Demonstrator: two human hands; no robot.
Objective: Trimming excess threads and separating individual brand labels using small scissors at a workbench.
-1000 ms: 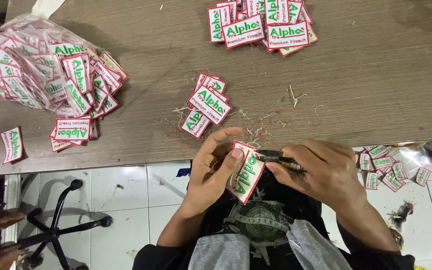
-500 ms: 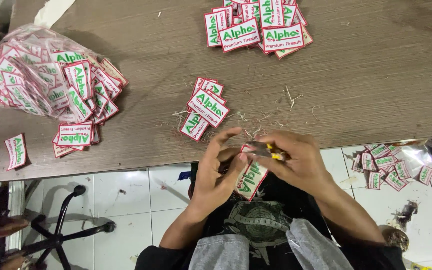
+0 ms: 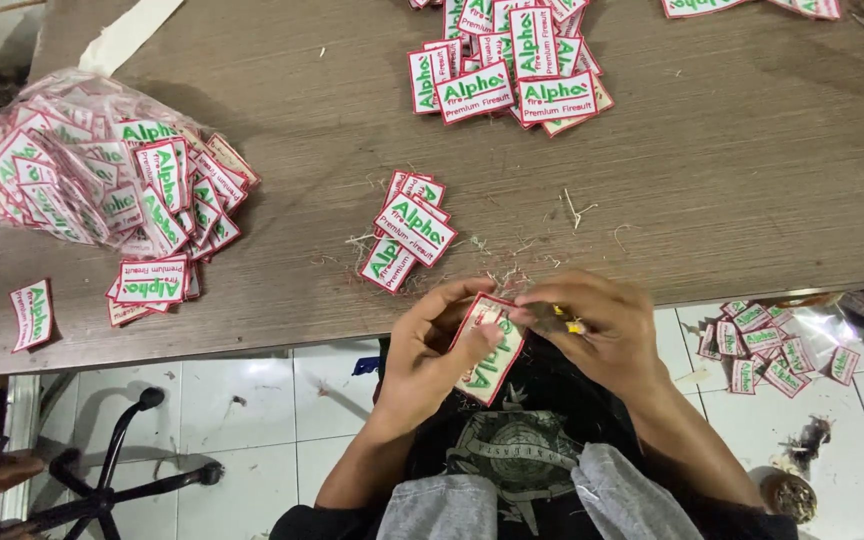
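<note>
Two hands work one patch just below the table edge.

The left hand pinches the patch, fingers closed on its left side, thumb across its face; the right hand is curled shut around a small dark tool with a yellow spot, touching the patch's top edge; a small pile lies on the table just above; a bag of patches sits far left.

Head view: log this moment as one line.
left hand: holds white patch | right hand: small tool at patch edge | wooden table: patch piles, thread scraps
</note>
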